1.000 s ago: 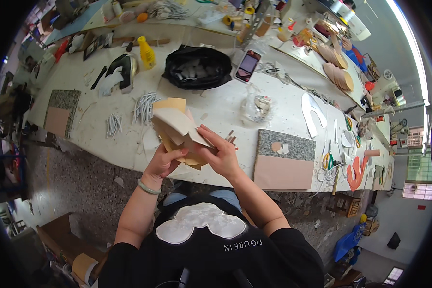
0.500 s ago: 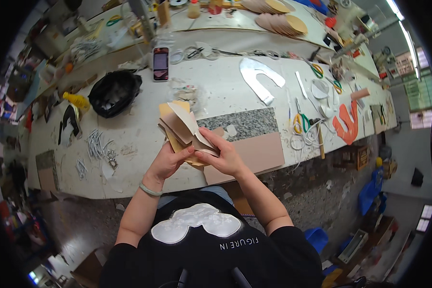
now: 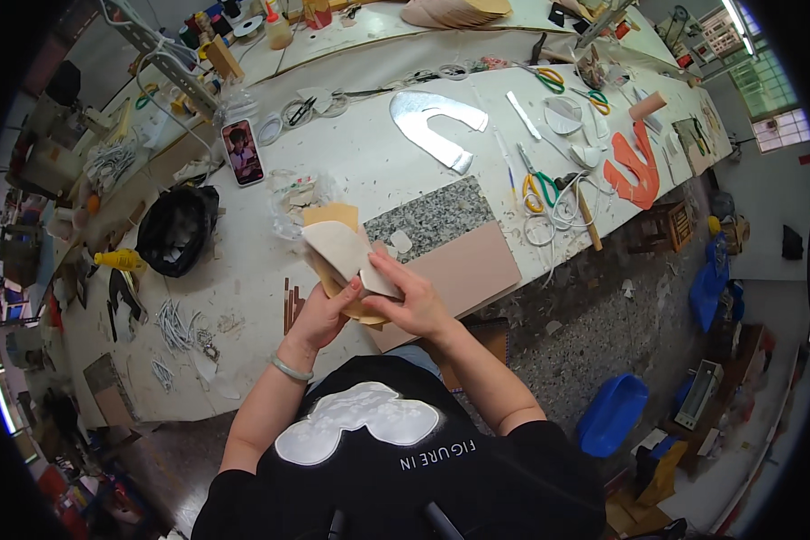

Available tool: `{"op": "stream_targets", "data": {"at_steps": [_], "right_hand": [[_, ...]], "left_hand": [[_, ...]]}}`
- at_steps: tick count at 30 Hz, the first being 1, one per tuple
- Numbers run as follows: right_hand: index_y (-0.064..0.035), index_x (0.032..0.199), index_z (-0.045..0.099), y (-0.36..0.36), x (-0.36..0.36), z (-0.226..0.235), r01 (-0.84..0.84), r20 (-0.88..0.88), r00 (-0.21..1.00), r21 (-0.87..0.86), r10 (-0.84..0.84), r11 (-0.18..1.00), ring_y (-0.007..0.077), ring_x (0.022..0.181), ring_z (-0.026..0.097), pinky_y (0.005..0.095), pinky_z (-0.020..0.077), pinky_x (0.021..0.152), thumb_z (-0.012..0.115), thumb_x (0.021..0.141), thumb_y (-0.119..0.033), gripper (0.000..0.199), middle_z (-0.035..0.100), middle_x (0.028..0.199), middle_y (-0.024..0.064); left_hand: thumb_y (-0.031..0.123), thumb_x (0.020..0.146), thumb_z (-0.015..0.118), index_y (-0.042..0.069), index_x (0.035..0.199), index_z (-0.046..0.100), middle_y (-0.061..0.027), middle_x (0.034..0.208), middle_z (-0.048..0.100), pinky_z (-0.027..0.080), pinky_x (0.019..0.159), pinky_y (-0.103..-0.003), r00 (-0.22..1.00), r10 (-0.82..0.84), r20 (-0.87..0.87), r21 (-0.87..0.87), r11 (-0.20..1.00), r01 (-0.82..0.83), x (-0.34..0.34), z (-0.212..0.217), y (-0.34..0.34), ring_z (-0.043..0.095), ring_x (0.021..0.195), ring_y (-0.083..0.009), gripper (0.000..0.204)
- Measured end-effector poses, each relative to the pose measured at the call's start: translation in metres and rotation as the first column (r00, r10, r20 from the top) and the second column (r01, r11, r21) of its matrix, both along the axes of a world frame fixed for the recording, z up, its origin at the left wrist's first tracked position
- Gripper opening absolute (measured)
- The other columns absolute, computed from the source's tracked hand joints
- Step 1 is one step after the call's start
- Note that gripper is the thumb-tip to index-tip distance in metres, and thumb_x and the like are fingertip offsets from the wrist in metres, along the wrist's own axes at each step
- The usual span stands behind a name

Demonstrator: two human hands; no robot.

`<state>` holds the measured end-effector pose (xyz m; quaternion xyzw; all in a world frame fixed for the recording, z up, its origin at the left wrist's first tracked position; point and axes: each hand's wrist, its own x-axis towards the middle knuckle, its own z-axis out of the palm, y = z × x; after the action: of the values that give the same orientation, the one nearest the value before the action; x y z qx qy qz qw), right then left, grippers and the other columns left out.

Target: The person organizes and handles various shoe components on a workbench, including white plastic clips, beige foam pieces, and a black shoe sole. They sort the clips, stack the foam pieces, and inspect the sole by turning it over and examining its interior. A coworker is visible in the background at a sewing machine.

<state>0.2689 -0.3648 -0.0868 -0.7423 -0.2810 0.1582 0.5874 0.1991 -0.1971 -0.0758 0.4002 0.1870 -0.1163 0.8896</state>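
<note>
Between both hands, above the front part of the table, is a loose stack of thin beige and tan cut pieces (image 3: pixel 336 245), leather or card. Its top piece is pale with a rounded edge. My left hand (image 3: pixel 324 313) grips the near left side, its thumb laid on the stack. On the right side, my right hand (image 3: pixel 412 292) closes on the same pieces, with some fingers hidden beneath. Under and beside that hand lie a pinkish-beige sheet (image 3: pixel 463 283) and a speckled granite slab (image 3: pixel 441 214) with a small white scrap (image 3: pixel 401 241). Thin brown strips (image 3: pixel 291 304) lie left of the stack.
A black bag (image 3: pixel 178 232), a phone (image 3: pixel 243 153) and a clear plastic bag (image 3: pixel 299 191) are to the left. Farther off is a silver curved template (image 3: pixel 432 126). Scissors (image 3: pixel 540 191), white cord (image 3: pixel 562 216) and orange cut pieces (image 3: pixel 634 171) lie to the right.
My view has swung, shifting the table's things across the picture. The held pieces, fanned apart before, are now closer together. Brown strips now show beside my left hand, and the phone's screen differs.
</note>
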Motion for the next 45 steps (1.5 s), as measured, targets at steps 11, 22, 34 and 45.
{"op": "stream_targets", "data": {"at_steps": [11,22,34,45], "right_hand": [[0.0050,0.117,0.052,-0.050,0.056,-0.042,0.571,-0.720,0.620,0.142,-0.311,0.808,0.0221,0.087,0.066,0.0301,0.0526,0.080,0.047,0.097,-0.034,0.044,0.065,0.098,0.0132],[0.0027,0.127,0.048,-0.024,-0.004,0.007,0.407,-0.863,0.329,0.497,0.384,0.767,0.0189,0.105,0.057,0.0332,0.0462,0.091,0.061,0.090,-0.030,0.051,0.058,0.119,0.0106],[0.0045,0.123,0.051,0.014,-0.016,0.025,0.330,-0.839,0.536,0.309,0.093,0.892,0.0151,0.097,0.060,0.0289,0.0488,0.085,0.071,0.080,-0.007,0.049,0.062,0.108,0.0092],[-0.0015,0.112,0.061,0.023,-0.030,0.014,0.403,-0.055,0.914,-0.007,-0.403,0.915,0.0120,0.082,0.061,0.0257,0.0504,0.069,0.070,0.083,-0.010,0.032,0.065,0.093,0.0080]], "left_hand": [[0.011,0.087,0.060,0.005,0.119,0.059,-0.0118,0.123,0.057,0.043,0.095,-0.031,0.962,-0.115,0.247,0.730,0.675,-0.107,0.008,-0.005,0.013,0.056,0.111,-0.0231,0.032],[0.015,0.077,0.062,0.028,0.113,0.068,-0.0039,0.133,0.052,0.014,0.109,-0.046,0.762,-0.524,0.380,0.862,-0.099,-0.497,-0.002,0.012,0.014,0.036,0.127,-0.0297,0.038],[0.039,0.092,0.050,0.007,0.142,0.028,-0.0141,0.142,0.037,0.026,0.110,-0.044,0.984,0.175,-0.020,-0.486,0.859,-0.162,-0.016,0.001,0.027,0.034,0.132,-0.0307,0.063],[0.001,0.086,0.059,0.007,0.135,0.037,-0.0079,0.127,0.051,0.043,0.098,-0.036,0.990,0.119,0.078,-0.206,0.973,-0.100,-0.019,0.001,0.009,0.050,0.117,-0.0210,0.054]]}}
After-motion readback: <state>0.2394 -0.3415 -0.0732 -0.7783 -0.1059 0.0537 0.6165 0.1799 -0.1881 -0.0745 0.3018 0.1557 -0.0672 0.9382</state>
